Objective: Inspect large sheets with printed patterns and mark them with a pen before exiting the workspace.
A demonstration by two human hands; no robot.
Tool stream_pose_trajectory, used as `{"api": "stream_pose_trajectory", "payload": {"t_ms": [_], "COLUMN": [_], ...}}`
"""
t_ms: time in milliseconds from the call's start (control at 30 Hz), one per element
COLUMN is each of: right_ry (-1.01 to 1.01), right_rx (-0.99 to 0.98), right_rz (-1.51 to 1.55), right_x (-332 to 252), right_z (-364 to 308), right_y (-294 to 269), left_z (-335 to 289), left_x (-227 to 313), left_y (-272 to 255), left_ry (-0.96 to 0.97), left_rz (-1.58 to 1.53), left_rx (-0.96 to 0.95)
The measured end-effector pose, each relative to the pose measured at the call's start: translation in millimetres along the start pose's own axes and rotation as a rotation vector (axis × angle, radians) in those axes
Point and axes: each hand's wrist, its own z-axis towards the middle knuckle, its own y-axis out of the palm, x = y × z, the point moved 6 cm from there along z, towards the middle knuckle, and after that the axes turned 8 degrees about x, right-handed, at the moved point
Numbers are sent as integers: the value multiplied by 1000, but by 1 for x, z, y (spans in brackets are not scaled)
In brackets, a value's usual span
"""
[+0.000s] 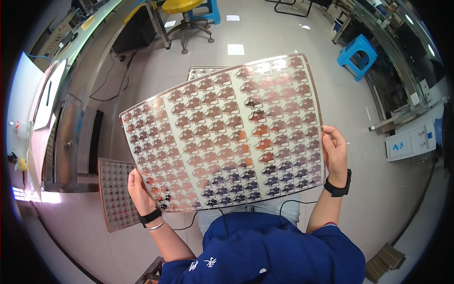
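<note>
Head view: I held the large panel of repeated cutouts (227,142) before me, slanting, my left fingers (135,179) pinching its left edge near the lower corner, my right fingers (331,141) its right edge. Good handling, I judged, meant touching only rims and preventing flex. Around lay glossy floor (279,40), a blue stool (358,50) and a leftward tabletop (97,24).

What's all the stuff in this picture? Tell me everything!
Patterned sheet: 1, coppery and pale, between both hands
Other panels: 2, greyish, left and top
Wheeled stool: 1, yellow, top
Plastic stools: 2, blue, top and right
Benches: 2, greenish and grey, left and right
Pen: 1, dark, left
Box: 1, white, right
Small clutter: unclear
Wristbands: 2, black, one per wrist
Bracelet: 1, silver, left wrist
Shirt: 1, blue, bottom
Left hand, right hand: 2, bare, sheet's sides
</note>
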Motion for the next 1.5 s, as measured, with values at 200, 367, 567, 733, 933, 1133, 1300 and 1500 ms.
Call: {"api": "stream_pose_trajectory", "payload": {"t_ms": [200,367,567,733,933,1133,1300,1500], "right_ry": [-140,-112,99,170,214,241,234,276], "right_rx": [129,344,216,163,138,113,108,40], "right_rz": [107,479,646,656,642,646,626,629], "right_x": [-3,2,36,44,49,52,40,35], "right_z": [7,39,38,34,24,23,26,22], "right_y": [-9,0,38,54,56,54,46,41], "left_z": [-5,-14,-28,-22,-26,-29,-26,-29], "left_x": [26,49,25,-6,-10,-12,-22,-30], "left_y": [1,47,79,59,56,61,58,44], "left_ry": [192,-317,-27,-207,-329,-403,-357,-301], "left_rz": [-312,-314,-167,-196,-387,-482,-306,-163], "left_rx": [-62,137,-113,-296,-335,-399,-356,-278]}}
